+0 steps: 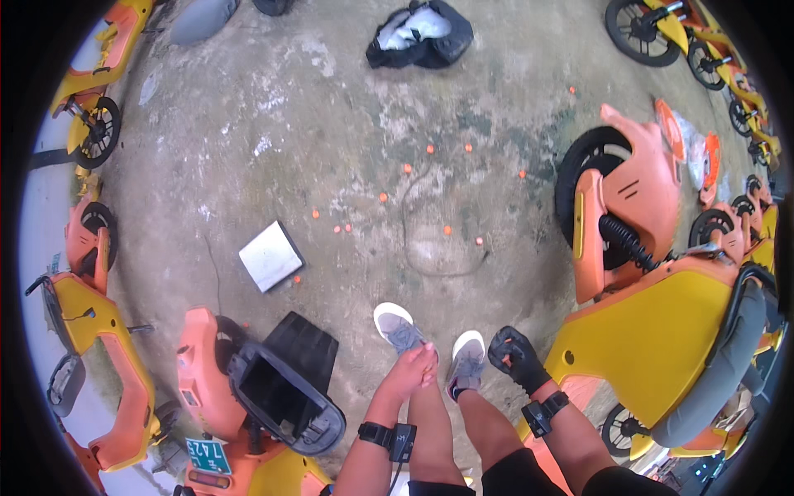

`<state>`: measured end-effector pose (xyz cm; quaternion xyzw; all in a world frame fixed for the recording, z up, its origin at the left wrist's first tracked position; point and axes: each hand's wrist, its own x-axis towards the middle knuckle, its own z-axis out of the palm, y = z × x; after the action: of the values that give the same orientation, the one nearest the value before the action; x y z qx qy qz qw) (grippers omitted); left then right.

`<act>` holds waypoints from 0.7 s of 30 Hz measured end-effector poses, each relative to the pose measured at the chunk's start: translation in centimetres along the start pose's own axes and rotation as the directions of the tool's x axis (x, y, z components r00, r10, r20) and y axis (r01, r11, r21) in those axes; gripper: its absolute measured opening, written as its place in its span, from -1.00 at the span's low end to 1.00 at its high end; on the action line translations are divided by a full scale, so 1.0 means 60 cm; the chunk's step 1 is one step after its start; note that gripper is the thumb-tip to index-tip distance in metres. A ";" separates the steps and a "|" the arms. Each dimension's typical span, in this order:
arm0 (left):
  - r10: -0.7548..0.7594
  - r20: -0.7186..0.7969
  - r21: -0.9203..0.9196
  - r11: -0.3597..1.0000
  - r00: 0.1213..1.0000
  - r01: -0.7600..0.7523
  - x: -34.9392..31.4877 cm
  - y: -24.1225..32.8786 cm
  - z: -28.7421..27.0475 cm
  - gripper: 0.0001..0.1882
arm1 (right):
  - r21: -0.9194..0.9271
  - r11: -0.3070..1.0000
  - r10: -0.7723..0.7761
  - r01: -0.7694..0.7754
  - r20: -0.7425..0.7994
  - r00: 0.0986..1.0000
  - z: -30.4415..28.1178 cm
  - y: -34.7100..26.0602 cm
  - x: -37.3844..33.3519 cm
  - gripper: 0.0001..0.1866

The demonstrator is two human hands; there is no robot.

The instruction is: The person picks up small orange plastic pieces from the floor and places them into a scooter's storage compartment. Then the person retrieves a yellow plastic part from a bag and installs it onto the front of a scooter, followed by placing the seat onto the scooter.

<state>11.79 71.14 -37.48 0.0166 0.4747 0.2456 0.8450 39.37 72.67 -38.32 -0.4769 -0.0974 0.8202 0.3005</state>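
Observation:
My bare left hand (416, 369) is in front of my left shoe, its fingers curled together; whatever they hold, if anything, is hidden. A black glove covers my right hand (516, 358), closed beside the yellow body panel (645, 335) of the scooter at my right. A small orange-red spot shows at its fingers, too small to name. Both wrists carry black straps with small boxes. To my left stands an orange and yellow scooter (207, 376) with its dark storage compartment (285, 388) uncovered.
Small orange pieces (447, 230) lie scattered over the concrete floor (248, 165). A white square box (271, 256) rests left of centre, and a thin cable (404, 217) curves across the middle. At the far side sits a black bag (442, 45). Scooters line both sides.

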 end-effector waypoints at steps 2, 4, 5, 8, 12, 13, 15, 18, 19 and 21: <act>-0.058 -0.098 0.033 0.998 0.994 0.062 -0.007 0.016 -0.013 -0.54 | 0.032 0.998 0.054 -0.055 0.026 0.998 0.041 -0.044 0.006 -0.95; -0.121 -0.173 0.030 0.991 0.977 0.128 -0.028 0.023 -0.021 -0.55 | -0.014 0.997 0.078 -0.078 -0.033 0.996 0.082 -0.080 -0.001 -0.90; -0.130 -0.206 0.034 0.990 0.970 0.140 -0.036 0.028 -0.025 -0.56 | -0.022 0.996 0.082 -0.082 -0.027 0.996 0.098 -0.100 0.006 -0.88; -0.106 -0.177 -0.032 0.994 0.979 0.102 -0.063 0.044 -0.046 -0.61 | -0.172 0.980 0.091 -0.098 -0.047 0.995 0.131 -0.134 0.021 -0.80; -0.101 -0.186 -0.103 0.991 0.977 0.083 -0.091 0.059 -0.073 -0.71 | -0.264 0.959 0.066 -0.103 -0.146 0.987 0.123 -0.143 0.053 -0.78; -0.100 -0.198 -0.130 0.989 0.975 0.075 -0.095 0.064 -0.081 -0.72 | -0.287 0.954 0.040 -0.085 -0.161 0.986 0.114 -0.142 0.061 -0.78; -0.107 -0.221 -0.092 0.992 0.969 0.089 -0.098 0.071 -0.097 -0.73 | -0.348 0.931 0.033 -0.110 -0.219 0.975 0.092 -0.142 0.078 -0.74; -0.115 -0.230 -0.070 0.992 0.966 0.101 -0.091 0.084 -0.127 -0.77 | -0.458 0.878 0.010 -0.140 -0.274 0.962 0.062 -0.149 0.105 -0.69; -0.124 -0.228 -0.074 0.991 0.966 0.110 -0.090 0.086 -0.136 -0.76 | -0.479 0.861 0.028 -0.168 -0.286 0.958 0.052 -0.152 0.114 -0.66; -0.198 -0.287 0.000 0.978 0.937 0.206 -0.080 0.094 -0.156 -0.65 | -0.505 0.830 0.080 -0.236 -0.310 0.947 0.033 -0.154 0.139 -0.59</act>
<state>-0.11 72.11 -37.31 -0.0552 0.5943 0.1503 0.7881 38.37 85.18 -39.21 -0.6576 -0.2395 0.7078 0.0965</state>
